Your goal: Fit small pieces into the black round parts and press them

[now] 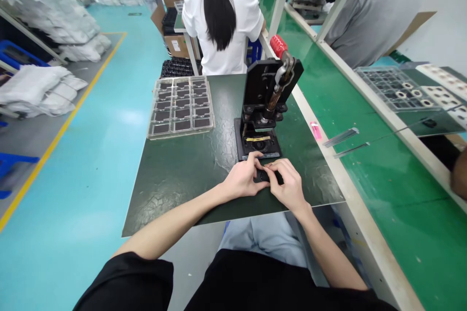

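Between my two hands, close to the front of the dark green tabletop, is a small black part (261, 175), mostly covered by my fingers. My left hand (243, 176) is closed on its left side, thumb below and index finger above. From the right, my right hand (288, 182) pinches at its upper edge; whether something tiny is between those fingertips I cannot make out. Just beyond the hands stands a black hand press (257, 92) with a red-wrapped lever handle (278, 46). A yellow strip (258, 139) lies across the fixture at its base.
A clear compartment tray (181, 107) of flat dark pieces lies left of the press. Along the right runs a green conveyor belt (365, 155) with thin metal strips (342, 137); a pink item (315, 130) lies at its edge. A person in white (224, 19) sits ahead.
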Motion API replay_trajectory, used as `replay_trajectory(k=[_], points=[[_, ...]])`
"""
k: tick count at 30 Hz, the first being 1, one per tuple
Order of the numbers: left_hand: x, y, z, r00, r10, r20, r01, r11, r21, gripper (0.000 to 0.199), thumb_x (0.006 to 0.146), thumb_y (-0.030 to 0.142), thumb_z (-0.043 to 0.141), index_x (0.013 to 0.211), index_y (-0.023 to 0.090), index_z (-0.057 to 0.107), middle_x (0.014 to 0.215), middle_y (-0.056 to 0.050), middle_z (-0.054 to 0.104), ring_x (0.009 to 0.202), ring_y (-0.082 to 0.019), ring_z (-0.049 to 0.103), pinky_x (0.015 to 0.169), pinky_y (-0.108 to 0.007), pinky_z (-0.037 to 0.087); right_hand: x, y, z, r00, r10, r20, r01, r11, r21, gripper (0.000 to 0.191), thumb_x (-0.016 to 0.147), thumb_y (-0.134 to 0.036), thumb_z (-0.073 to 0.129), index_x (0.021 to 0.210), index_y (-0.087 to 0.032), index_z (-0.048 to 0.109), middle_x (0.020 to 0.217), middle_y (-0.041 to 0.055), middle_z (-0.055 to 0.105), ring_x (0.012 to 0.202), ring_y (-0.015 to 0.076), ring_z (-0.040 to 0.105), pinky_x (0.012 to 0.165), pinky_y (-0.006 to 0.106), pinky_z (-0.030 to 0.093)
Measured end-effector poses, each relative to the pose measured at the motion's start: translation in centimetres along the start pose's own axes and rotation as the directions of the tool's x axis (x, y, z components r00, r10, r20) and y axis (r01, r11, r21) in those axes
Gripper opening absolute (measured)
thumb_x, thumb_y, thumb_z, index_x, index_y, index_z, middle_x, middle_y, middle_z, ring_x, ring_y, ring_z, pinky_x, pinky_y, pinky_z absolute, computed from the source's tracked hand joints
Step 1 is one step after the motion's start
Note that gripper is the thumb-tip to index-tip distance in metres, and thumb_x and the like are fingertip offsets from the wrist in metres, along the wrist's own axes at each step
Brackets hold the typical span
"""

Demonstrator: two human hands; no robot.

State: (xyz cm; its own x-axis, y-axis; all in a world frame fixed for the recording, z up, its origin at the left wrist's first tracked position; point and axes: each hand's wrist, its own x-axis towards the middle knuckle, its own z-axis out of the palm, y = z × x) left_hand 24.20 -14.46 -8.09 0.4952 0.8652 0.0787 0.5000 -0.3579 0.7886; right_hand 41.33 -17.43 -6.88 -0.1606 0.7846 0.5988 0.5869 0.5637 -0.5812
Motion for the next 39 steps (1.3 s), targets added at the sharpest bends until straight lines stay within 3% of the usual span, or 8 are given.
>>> replay_trajectory(k=[7,10,14,17,23,28,33,39], points=[[0.0,0.0,0.1,1.0,0.002,-0.021,-0.003,1.0,-0.023,0.065,0.073,0.031,0.078,0.125,0.022,0.04,0.08,0.006,0.062,0.067,-0.017,0.066,0.064,-0.029,0.048,-0.1,0.1,0.5,0.998,0.068,0.006,-0.068,0.997,0.033,0.02,0.1,-0.018,0.057,0.08,-0.022,0.06,0.079,0.0049,0.067,0.078,0.0197,0.064,0.072,0.035,0.054],[0.1,-0.1,0.1,1.0,-0.001,-0.012,0.0,0.999,-0.033,0.068,0.072,0.039,0.084,0.121,0.022,0.04,0.082,0.006,0.063,0.066,-0.017,0.066,0.064,-0.029,0.048,-0.2,0.6,0.3,0.979,0.196,-0.058,-0.187,0.973,0.137,0.022,0.1,-0.026,0.06,0.078,-0.022,0.058,0.08,0.0041,0.068,0.077,0.0183,0.067,0.072,0.033,0.055],[0.1,-0.3,0.1,1.0,-0.014,-0.011,0.014,0.998,-0.057,0.069,0.071,0.041,0.088,0.118,0.023,0.041,0.085,0.005,0.067,0.063,-0.015,0.065,0.064,-0.029,0.048,-0.7,0.9,-0.5,0.849,0.412,-0.331,-0.321,0.899,0.297,0.027,0.099,-0.04,0.062,0.081,-0.02,0.058,0.08,0.004,0.069,0.071,0.016,0.067,0.067,0.03,0.056],[0.0,-0.4,0.1,1.0,-0.015,-0.015,0.014,0.998,-0.059,0.072,0.07,0.04,0.09,0.121,0.024,0.041,0.094,0.003,0.07,0.065,-0.014,0.065,0.064,-0.029,0.049,-1.6,0.9,-1.4,0.774,0.423,-0.472,-0.336,0.905,0.26,0.026,0.096,-0.043,0.067,0.087,-0.019,0.066,0.091,0.0077,0.07,0.081,0.0179,0.068,0.069,0.031,0.056],[-0.3,-0.1,-0.1,0.999,0.02,-0.049,-0.023,0.998,-0.064,0.072,0.074,0.045,0.088,0.126,0.024,0.042,0.098,0.001,0.072,0.063,-0.012,0.063,0.063,-0.028,0.052,-3.0,1.4,-2.5,0.74,0.605,-0.295,-0.49,0.785,0.379,0.033,0.099,-0.047,0.063,0.106,-0.016,0.073,0.068,0.0007,0.062,0.056,0.0113,0.054,0.049,0.023,0.042],[0.8,-0.3,-2.4,0.965,0.108,-0.237,-0.113,0.994,-0.006,0.064,0.082,0.043,0.082,0.128,0.023,0.043,0.11,-0.005,0.075,0.07,-0.011,0.065,0.069,-0.027,0.055,-2.7,1.6,-2.1,0.739,0.634,-0.23,-0.5,0.744,0.444,0.035,0.098,-0.049,0.063,0.103,-0.015,0.073,0.072,0.0029,0.068,0.055,0.0104,0.053,0.049,0.023,0.042],[3.2,-1.3,-4.1,0.907,0.017,-0.42,-0.007,1.0,0.026,0.056,0.078,0.042,0.084,0.116,0.021,0.047,0.101,-0.003,0.076,0.058,-0.008,0.055,0.063,-0.025,0.05,-2.5,1.5,-1.9,0.721,0.655,-0.226,-0.5,0.718,0.485,0.036,0.097,-0.05,0.064,0.102,-0.015,0.073,0.069,0.0024,0.067,0.055,0.0107,0.053,0.05,0.023,0.042],[3.9,-1.2,-3.7,0.898,-0.061,-0.436,0.058,0.998,-0.019,0.055,0.075,0.043,0.086,0.111,0.022,0.051,0.103,-0.002,0.077,0.051,-0.007,0.047,0.059,-0.025,0.045,-2.5,1.4,-1.8,0.732,0.651,-0.201,-0.501,0.713,0.491,0.035,0.097,-0.049,0.064,0.103,-0.015,0.073,0.068,0.002,0.066,0.057,0.0118,0.057,0.053,0.024,0.046]])
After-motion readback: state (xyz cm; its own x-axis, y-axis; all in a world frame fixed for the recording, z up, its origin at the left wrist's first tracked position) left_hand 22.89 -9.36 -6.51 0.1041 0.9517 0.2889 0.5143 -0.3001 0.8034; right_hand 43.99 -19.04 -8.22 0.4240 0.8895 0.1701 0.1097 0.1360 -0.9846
